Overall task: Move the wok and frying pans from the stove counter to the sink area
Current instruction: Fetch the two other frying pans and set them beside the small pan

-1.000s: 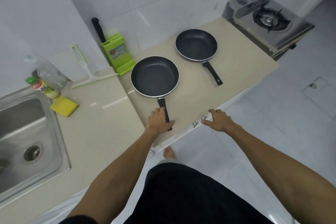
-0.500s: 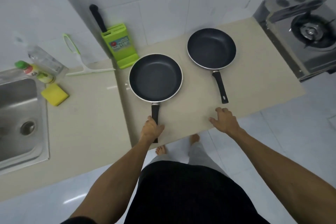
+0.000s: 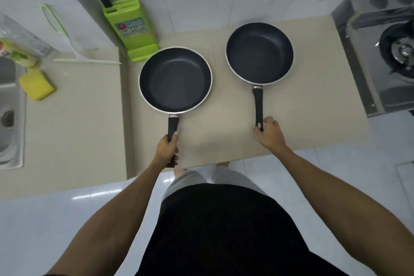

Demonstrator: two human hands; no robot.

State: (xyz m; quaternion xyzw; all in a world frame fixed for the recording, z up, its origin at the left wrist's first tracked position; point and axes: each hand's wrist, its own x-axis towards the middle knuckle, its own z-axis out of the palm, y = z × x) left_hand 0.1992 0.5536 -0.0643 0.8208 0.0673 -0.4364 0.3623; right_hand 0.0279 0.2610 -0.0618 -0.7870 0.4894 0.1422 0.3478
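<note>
Where the worktop (image 3: 224, 132) meets its front edge, head view: left hand (image 3: 167, 149), fingers wrapped tight round the handle of the left frying pan (image 3: 175, 79), pan at mid-worktop. Right hand (image 3: 270, 132), fingers curled at the handle tip of the right frying pan (image 3: 259, 52) toward the back edge; grip apparently partial. Stove (image 3: 378, 56) past the right edge; sink (image 3: 10, 105) far left.

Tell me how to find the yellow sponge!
Start at the steel sink on the far left. The flat yellow rectangular sponge lies on the beige counter just beside its rim, below a green-labelled bottle. Nothing else there is yellow.
</note>
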